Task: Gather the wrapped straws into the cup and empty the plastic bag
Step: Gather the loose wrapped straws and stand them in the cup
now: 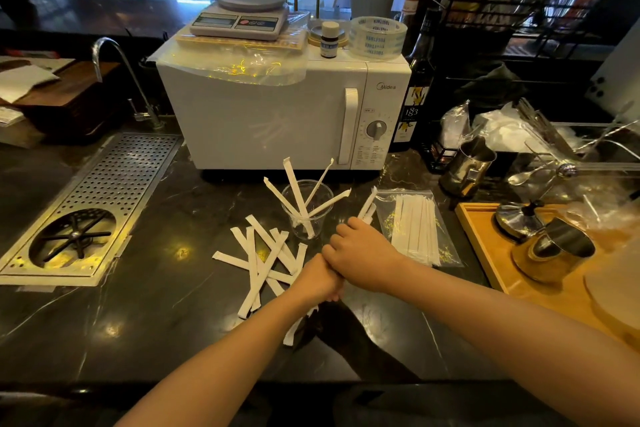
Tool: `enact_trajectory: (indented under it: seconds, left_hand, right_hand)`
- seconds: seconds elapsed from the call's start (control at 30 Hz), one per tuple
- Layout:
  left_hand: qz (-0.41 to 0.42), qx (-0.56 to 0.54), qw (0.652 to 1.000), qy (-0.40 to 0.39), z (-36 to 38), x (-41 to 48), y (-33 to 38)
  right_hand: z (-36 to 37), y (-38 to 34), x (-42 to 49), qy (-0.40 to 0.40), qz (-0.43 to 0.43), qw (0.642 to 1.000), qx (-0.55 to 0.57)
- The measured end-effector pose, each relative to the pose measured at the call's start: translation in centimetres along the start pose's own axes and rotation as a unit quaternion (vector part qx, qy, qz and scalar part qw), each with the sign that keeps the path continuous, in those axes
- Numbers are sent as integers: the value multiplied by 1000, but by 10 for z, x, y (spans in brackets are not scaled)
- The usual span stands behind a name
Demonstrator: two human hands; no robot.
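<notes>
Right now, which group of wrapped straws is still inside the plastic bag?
The neat parallel stack right of the clear cup, sealed in the plastic bag; the others lie scattered loose or stand in the cup.

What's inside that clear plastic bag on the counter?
The plastic bag lies flat and holds a stack of wrapped straws side by side. How many lie underneath the top ones cannot be told.

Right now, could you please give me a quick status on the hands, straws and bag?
Right hand shut on straws; left hand shut on more. Four in cup, pile loose. Bag still full. Nothing blocking.
</notes>
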State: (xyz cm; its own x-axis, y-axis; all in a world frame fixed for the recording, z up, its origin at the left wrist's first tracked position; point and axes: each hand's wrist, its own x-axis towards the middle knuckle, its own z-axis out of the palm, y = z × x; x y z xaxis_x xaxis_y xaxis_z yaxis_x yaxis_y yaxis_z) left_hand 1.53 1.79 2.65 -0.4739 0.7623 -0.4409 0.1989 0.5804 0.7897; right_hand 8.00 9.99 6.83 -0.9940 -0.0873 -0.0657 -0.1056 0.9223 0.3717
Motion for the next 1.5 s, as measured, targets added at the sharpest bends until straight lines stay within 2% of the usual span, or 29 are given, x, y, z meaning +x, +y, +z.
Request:
enact_trajectory:
  seconds: [0.07,0.13,0.23,0.33,0.47,0.57,0.67,0.77,0.9,1.0,1.1,1.3,1.5]
  left_hand:
    - [21,29,999,13,-4,-1,3]
    - [36,78,995,43,-10,-2,6]
    - [61,25,994,92,-19,-5,1]
    - [84,-27,988,128,-28,-10,-7]
    - [83,-120,976,160,-50,-17,-15]
    - [54,-158,969,179,-69,-21,-21]
    - [23,-163,962,219,-88,-21,-31]
    - [-6,-240,944,227,-104,-22,-41]
    - [-17,-274,934,230,-122,-25,-51]
    - [-29,-273,935,226,-130,-25,-60]
    - [-31,-272,937,216,-134,-25,-66]
    - [-23,-264,946,189,-140,-21,-73]
    - [-22,-255,953,160,-146,-17,-79]
  right_hand:
    - [-10,-2,3,6,-7,1000,-9]
    - [-19,-1,7,70,8,997,-36]
    - [-25,-5,12,62,-19,998,0]
    - [-30,-9,20,143,-10,989,-34]
    - [-41,-21,36,236,-5,971,22]
    - [-51,-32,48,289,54,953,72]
    - [-53,-37,56,311,123,921,200]
    - [-42,-38,64,210,212,889,347]
    - [-11,-46,69,71,329,827,450]
    - [12,-54,68,-26,400,768,499]
    - [26,-61,69,-117,462,725,497]
    - [35,-71,80,-170,528,698,452]
    - [29,-81,100,-172,535,694,450]
